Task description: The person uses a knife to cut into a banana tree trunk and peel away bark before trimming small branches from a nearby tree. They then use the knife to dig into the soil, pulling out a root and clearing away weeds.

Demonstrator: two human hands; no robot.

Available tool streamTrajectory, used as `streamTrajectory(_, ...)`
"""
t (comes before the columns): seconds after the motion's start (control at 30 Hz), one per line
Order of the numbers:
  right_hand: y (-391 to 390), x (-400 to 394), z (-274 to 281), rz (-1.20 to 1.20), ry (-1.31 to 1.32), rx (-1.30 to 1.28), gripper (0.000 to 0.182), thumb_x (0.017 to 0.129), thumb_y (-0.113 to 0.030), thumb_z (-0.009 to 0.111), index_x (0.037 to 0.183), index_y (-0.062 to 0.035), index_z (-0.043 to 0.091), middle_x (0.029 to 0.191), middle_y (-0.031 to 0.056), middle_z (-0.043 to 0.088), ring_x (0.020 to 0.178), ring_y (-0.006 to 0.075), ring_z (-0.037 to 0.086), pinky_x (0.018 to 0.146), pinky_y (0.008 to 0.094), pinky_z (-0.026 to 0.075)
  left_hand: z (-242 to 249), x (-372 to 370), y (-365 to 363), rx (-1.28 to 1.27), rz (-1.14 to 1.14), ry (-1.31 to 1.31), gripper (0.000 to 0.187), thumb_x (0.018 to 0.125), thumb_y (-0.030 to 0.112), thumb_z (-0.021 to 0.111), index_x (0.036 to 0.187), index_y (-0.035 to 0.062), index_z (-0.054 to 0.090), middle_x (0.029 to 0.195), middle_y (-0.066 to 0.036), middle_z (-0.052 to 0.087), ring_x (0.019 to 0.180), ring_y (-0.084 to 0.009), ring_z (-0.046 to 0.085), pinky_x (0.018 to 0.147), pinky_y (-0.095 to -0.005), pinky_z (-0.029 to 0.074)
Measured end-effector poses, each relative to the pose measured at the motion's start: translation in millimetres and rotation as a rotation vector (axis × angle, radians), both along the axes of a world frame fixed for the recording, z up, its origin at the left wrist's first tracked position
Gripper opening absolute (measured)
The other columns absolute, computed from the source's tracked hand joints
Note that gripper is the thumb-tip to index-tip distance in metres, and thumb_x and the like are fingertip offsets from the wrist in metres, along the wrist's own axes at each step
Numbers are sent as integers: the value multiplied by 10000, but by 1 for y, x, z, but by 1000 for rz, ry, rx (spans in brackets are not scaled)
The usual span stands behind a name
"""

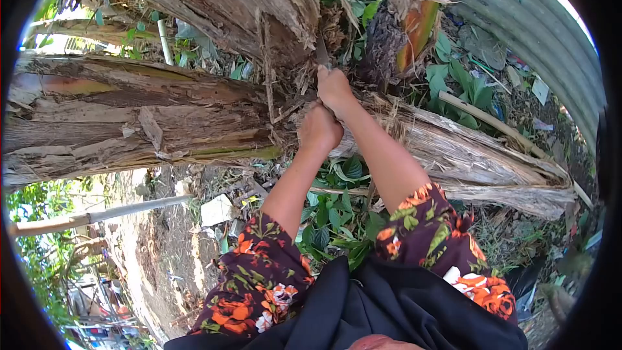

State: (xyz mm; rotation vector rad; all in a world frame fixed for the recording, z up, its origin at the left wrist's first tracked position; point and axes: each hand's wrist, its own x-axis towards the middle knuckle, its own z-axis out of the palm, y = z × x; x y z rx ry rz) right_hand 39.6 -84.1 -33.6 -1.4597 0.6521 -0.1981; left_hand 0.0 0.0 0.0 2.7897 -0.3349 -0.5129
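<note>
My right hand [335,93] is closed around a knife, whose narrow blade [322,50] points up into the dry, shredded base of a thick banana trunk [214,10]. Just below and to the left, my left hand [319,128] is closed in a fist against the torn brown bark, close to my right wrist. What its fingers hold is hidden. Strips of dried fibre [265,65] hang beside the hands. Another banana trunk [129,110] stretches to the left, and a pale, peeling one [466,149] lies to the right.
A dark stem with a green and orange edge [414,19] stands at the upper right. Corrugated metal sheeting [538,32] curves behind it. Green leaves [330,214] grow below my arms. A pole [110,214] juts in from the left. Litter lies on the soil.
</note>
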Motion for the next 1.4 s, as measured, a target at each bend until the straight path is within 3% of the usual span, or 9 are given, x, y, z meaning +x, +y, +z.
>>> streamTrajectory(0.07,-4,2,1,-69,-6,-77,452,825,-335,433,890,102,528,847,303,553,877,414,531,786,415,408,1,0,-4,-10,-48,-96,616,671,259,636,1205,92,378,1057,-189,538,977,-337,518,796,-390,432)
streamTrajectory(0.2,11,39,9,-268,-8,-146,453,827,-334,430,874,105,526,880,308,545,891,408,527,783,413,411,24,35,-6,-6,-47,-50,452,663,228,641,1051,45,498,1055,-166,545,981,-307,524,795,-379,436)
streamTrajectory(0.47,8,-6,2,45,21,-10,444,825,-331,439,854,102,535,866,314,543,884,422,524,772,423,412,21,-12,6,-39,-62,-77,502,673,273,626,1062,-4,471,1030,-210,539,960,-363,516,792,-401,428)
streamTrajectory(0.67,27,16,-34,-192,-36,-92,446,824,-336,438,821,100,533,819,303,552,811,434,538,709,433,427,-3,2,14,46,-30,-51,353,697,170,571,1000,1,511,1011,-202,549,955,-348,519,779,-428,424)
streamTrajectory(0.77,11,7,-22,-49,-73,-17,458,829,-338,439,716,92,550,695,278,556,726,390,567,618,424,416,8,-5,7,-3,-10,-59,342,675,160,575,977,7,531,979,-199,565,942,-336,532,775,-420,431)
streamTrajectory(0.9,30,-13,16,-99,-164,556,346,813,-369,526,797,-24,530,600,33,478,510,183,475,469,308,416,43,-17,24,-85,-17,-83,331,657,125,575,947,-26,524,942,-208,573,909,-326,551,765,-405,444)
streamTrajectory(1.0,32,-3,-8,143,-519,989,299,871,-319,433,753,-52,495,648,66,527,580,199,509,606,327,453,45,-13,43,-239,58,-299,342,660,170,595,950,3,523,951,-176,575,922,-298,552,759,-384,452)
streamTrajectory(1.03,38,-6,7,46,-462,969,318,875,-322,421,748,-38,490,675,81,530,611,208,512,638,345,448,40,-11,48,-308,24,-479,317,634,121,614,897,-30,523,911,-188,583,897,-315,559,748,-380,458)
streamTrajectory(1.4,51,-7,17,-91,-246,635,378,876,-383,392,716,-44,435,585,44,439,511,157,433,463,284,388,45,-7,63,-128,-62,-27,271,636,130,608,854,-30,581,889,-188,591,881,-271,576,752,-342,467)
